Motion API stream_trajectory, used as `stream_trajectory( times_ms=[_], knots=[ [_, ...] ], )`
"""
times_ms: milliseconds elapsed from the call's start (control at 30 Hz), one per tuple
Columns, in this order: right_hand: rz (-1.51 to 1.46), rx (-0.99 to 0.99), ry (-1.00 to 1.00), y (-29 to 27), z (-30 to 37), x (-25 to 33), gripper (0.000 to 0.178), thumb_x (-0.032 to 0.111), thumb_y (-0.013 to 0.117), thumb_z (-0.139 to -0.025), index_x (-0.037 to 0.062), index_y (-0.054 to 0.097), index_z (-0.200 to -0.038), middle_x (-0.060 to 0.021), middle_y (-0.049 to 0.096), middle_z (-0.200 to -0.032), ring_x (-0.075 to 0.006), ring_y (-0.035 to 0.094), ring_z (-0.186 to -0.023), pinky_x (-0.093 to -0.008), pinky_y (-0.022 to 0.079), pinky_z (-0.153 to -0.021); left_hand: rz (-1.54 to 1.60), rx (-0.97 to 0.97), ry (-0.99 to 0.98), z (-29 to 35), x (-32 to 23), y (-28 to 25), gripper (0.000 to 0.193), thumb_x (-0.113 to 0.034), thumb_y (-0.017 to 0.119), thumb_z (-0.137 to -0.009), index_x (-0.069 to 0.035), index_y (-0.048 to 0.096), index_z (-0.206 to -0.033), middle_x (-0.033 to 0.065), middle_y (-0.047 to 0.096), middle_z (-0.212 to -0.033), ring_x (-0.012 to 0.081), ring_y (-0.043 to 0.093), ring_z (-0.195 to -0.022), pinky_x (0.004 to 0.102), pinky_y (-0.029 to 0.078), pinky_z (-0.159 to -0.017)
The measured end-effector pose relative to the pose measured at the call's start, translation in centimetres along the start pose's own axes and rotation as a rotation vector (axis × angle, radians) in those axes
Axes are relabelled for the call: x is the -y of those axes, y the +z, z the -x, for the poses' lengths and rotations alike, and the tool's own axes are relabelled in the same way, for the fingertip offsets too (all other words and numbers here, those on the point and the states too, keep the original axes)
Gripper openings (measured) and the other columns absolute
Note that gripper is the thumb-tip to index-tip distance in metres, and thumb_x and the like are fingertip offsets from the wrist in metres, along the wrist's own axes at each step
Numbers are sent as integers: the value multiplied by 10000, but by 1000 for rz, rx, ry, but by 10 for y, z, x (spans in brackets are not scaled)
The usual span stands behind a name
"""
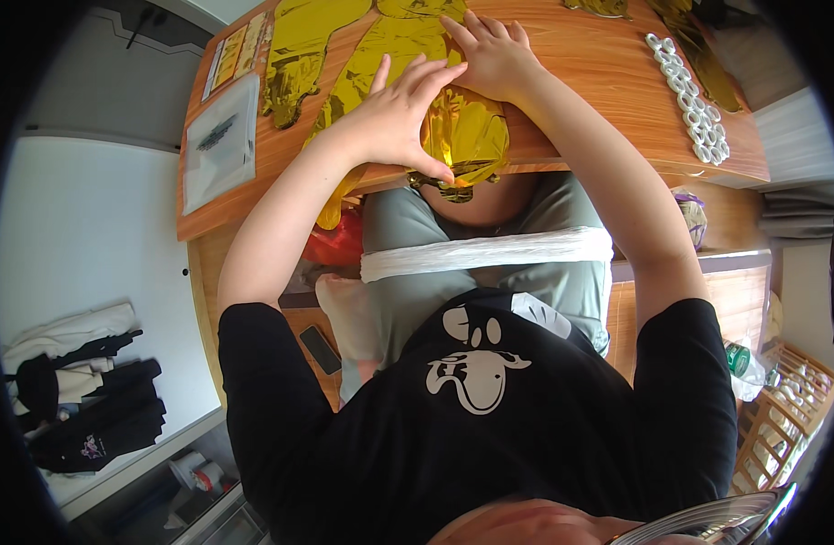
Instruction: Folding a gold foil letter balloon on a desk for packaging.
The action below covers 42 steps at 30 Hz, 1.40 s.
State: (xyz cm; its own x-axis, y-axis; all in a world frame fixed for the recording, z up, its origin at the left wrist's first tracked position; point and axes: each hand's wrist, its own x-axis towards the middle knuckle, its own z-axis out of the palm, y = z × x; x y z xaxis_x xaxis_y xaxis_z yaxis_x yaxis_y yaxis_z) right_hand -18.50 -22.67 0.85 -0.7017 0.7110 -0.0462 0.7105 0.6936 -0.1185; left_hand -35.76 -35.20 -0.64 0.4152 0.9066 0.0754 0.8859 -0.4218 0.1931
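Note:
A flat, shiny gold foil balloon [467, 136] lies on the wooden table [571, 109], its near end hanging a little over the edge. My left hand [394, 113] is open above it, fingers spread and thumb stretched down toward its near end; whether the thumb presses the foil I cannot tell. Farther off, my right hand [497, 62] rests palm down with fingers apart, at the right edge of the foil. More gold foil [367, 59] spreads beneath and beyond both hands, and another flat foil piece [294, 68] lies to the left.
A clear bag [222, 141] and printed cards [235, 56] lie at the table's left. Several white ribbon rolls [690, 100] line the right side, near more gold foil [708, 68]. A white strip [490, 252] crosses my lap. Below left is a dark phone [320, 350].

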Motion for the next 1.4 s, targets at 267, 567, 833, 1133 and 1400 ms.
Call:
stream_trajectory(
  times_ms=[267, 567, 833, 1133, 1400],
  knots=[
    [64, -210, -25, 46, -17, -27, 936, 654, 591, -913, 186, 236, -1643, -180, 278, -1672, -371, 284, -1532, -589, 200, -1232, -28, 26, 8, -8, -3, -2, 1432, -705, 886, -565, -192, 109, -1653, 205, 230, -1674, 415, 194, -1563, 657, 22, -1252],
    [92, -445, -76, 63, -27, -23, 995, 844, 514, -854, 214, 346, -1606, -179, 413, -1606, -357, 389, -1481, -612, 250, -1197, 254, -159, -115, 42, 3, -47, 1076, -604, 838, -738, -159, 346, -1585, 185, 455, -1532, 294, 419, -1427, 524, 389, -1096],
    [101, -505, -84, 64, -29, -28, 1023, 875, 492, -841, 210, 350, -1605, -180, 421, -1598, -347, 394, -1477, -609, 249, -1195, 259, -190, -1366, 164, -47, -32, 618, -590, 577, -1000, -1, 699, -859, 62, 633, -608, 145, 647, -593, 327, 471, -569],
    [94, -420, -58, 56, -21, -23, 1011, 860, 511, -843, 207, 357, -1599, -180, 431, -1590, -345, 399, -1472, -603, 250, -1200, 787, -595, -1063, 152, -48, 7, 291, -219, 692, -1014, -5, 598, -840, -20, 556, -685, 44, 505, -606, 209, 449, -590],
    [59, -365, -50, 50, -19, -21, 1106, 919, 452, -814, 174, 322, -1622, -191, 395, -1613, -332, 340, -1509, -584, 199, -1217, 435, -791, -193, 92, -53, -46, 274, -96, 845, -829, -5, 586, -836, 62, 582, -898, 176, 534, -786, 297, 441, -711]
  ],
)
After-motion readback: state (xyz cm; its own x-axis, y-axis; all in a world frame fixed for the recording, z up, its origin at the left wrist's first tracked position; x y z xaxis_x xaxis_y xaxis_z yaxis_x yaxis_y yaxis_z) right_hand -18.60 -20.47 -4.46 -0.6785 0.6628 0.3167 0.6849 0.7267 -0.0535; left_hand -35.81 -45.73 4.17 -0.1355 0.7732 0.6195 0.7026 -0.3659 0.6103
